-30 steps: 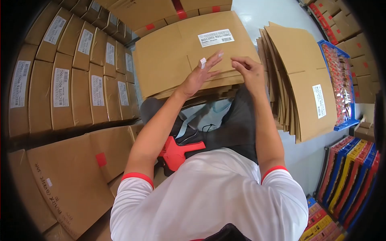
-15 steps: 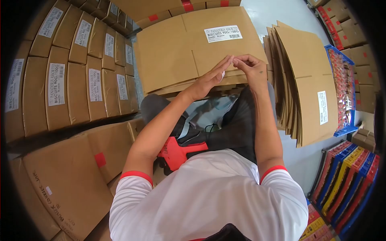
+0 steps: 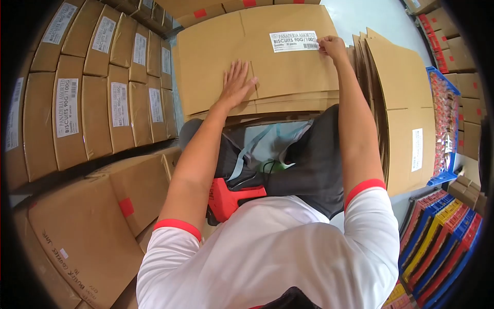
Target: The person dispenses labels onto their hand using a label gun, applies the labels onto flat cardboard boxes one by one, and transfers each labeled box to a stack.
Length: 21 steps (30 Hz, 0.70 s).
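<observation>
My left hand (image 3: 237,85) lies flat with fingers spread on the top sheet of a stack of flattened cardboard cartons (image 3: 206,56). A white printed label (image 3: 293,42), reading "Panaderia Assorted Biscuits 90g/100g", is on that sheet. My right hand (image 3: 333,47) is at the label's right end, with fingertips bent and pressed together over its edge. Whatever those fingertips hold, if anything, is hidden. A red tape dispenser or similar red tool (image 3: 224,201) rests by my lap.
More flattened cartons (image 3: 404,77) lean upright on the right, beside a blue crate (image 3: 445,177) of packets. Labelled cartons (image 3: 67,108) are stacked at left. A large carton (image 3: 77,226) stands at lower left, and colourful stacked boxes (image 3: 437,242) at lower right.
My hands were together above the stack's near edge and have come apart. The left has moved left and down flat onto the cardboard; the right has moved forward to the label's right end.
</observation>
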Available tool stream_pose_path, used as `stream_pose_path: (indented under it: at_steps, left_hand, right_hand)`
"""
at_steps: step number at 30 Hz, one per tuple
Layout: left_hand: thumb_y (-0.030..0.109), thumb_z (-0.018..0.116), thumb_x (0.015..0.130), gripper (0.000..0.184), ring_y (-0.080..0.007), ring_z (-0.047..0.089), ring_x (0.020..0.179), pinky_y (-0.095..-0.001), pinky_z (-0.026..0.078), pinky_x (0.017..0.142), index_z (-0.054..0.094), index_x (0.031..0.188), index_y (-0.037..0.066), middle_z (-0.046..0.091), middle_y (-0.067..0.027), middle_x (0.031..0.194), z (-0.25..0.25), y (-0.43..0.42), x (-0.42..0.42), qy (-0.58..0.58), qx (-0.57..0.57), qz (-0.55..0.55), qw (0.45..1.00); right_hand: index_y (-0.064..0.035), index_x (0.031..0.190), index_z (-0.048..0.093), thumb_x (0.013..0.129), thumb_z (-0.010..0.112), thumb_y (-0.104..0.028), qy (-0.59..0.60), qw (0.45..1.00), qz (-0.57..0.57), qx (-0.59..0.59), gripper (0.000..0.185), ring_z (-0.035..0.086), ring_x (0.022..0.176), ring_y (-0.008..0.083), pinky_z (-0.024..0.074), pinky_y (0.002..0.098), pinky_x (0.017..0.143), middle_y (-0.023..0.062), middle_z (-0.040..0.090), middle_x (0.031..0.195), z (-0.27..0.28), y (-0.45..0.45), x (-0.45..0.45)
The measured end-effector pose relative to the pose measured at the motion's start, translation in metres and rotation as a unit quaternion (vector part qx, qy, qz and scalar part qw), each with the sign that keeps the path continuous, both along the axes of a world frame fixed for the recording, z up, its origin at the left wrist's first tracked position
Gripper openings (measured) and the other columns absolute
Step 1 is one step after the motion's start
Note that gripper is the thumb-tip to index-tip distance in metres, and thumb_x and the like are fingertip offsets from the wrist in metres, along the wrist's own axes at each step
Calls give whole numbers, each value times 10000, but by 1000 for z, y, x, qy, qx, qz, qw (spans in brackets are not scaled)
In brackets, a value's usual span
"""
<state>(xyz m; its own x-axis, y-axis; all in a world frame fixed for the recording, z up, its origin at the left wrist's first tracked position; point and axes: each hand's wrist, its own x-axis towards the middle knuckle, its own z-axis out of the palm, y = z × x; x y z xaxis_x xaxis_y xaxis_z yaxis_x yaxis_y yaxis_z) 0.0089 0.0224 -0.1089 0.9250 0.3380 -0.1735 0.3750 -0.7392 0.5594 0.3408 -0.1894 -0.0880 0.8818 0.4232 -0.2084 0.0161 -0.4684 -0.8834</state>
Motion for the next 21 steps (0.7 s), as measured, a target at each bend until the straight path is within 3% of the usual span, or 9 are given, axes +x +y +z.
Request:
stream_pose_path:
  at_steps: [4,9,11,21]
  left_hand:
    - [651,358,1022,855,-286,-46,1602,-486,-62,1270,168,1654,106,54,-153,1730,-2,5,-5,-35,-70,-1,997]
    - [650,364,1022,850,-285,-49,1602,-489,-65,1268,179,1653,111,55,-156,1730,-4,1,-5,-30,-50,0,998]
    - [647,367,1022,847,-285,-47,1603,-489,-65,1268,184,1652,112,57,-156,1730,-1,0,-5,-22,-37,-3,999]
    - [641,376,1021,830,-297,-32,1603,-492,-71,1265,216,1648,121,74,-158,1728,1,0,-5,-35,-46,0,998]
  right_hand:
    - [-5,810,703,893,771,-178,30,996,54,-70,204,607,598,131,495,299,541,45,665,719,-20,22,28]
    - [-12,723,676,889,768,-192,-18,986,81,-147,262,552,543,144,460,332,516,45,617,631,-30,27,35]
    - [0,754,731,830,780,-230,-22,982,96,-164,247,628,525,212,503,363,558,102,673,649,-36,27,43]
    - [-31,794,758,808,822,-280,-24,984,53,-170,258,670,569,236,519,382,603,107,714,698,-30,30,27]
